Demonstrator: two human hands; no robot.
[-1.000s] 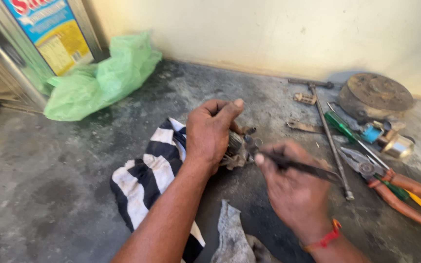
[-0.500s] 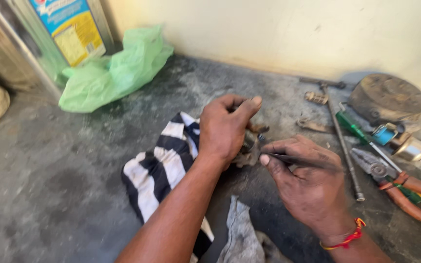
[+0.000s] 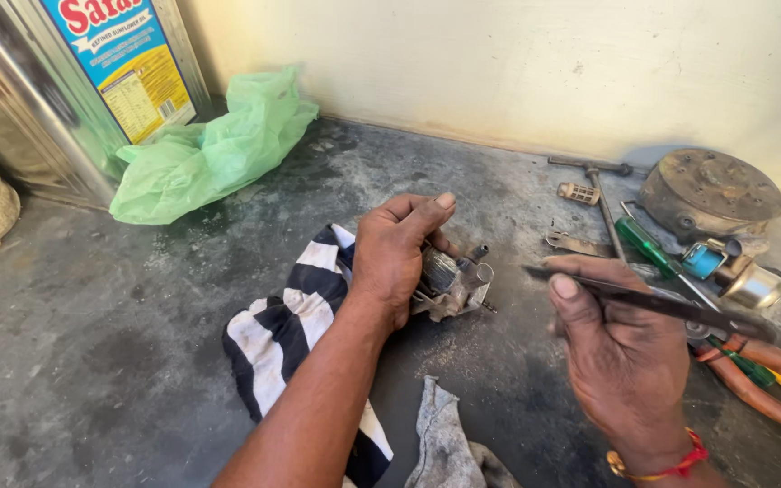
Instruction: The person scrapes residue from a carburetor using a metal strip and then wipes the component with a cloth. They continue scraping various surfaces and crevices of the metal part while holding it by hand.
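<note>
The left hand (image 3: 399,258) is closed over a small, grimy metal mechanical part (image 3: 452,282), pressing it down onto the dark concrete floor (image 3: 92,361) at the edge of a black-and-white striped cloth (image 3: 282,330). The right hand (image 3: 621,361) pinches a slim dark-handled tool (image 3: 653,303), thumb on top, with the tip pointing toward the part. Compared with half a second ago, the tool tip has drawn back: it then lay close against the part, and now stands clear of it to the right, leaving the part's tubular fittings exposed. The left hand's grip is unchanged. A grey rag (image 3: 445,443) lies just in front of the part. To the right lie a green-handled screwdriver (image 3: 644,244), orange-handled pliers (image 3: 766,384), a long T-shaped wrench (image 3: 603,199) and a round rusty metal cover (image 3: 711,192) near the wall. At upper left, a crumpled green plastic bag (image 3: 210,149) rests against a large metal oil tin (image 3: 74,81).
</note>
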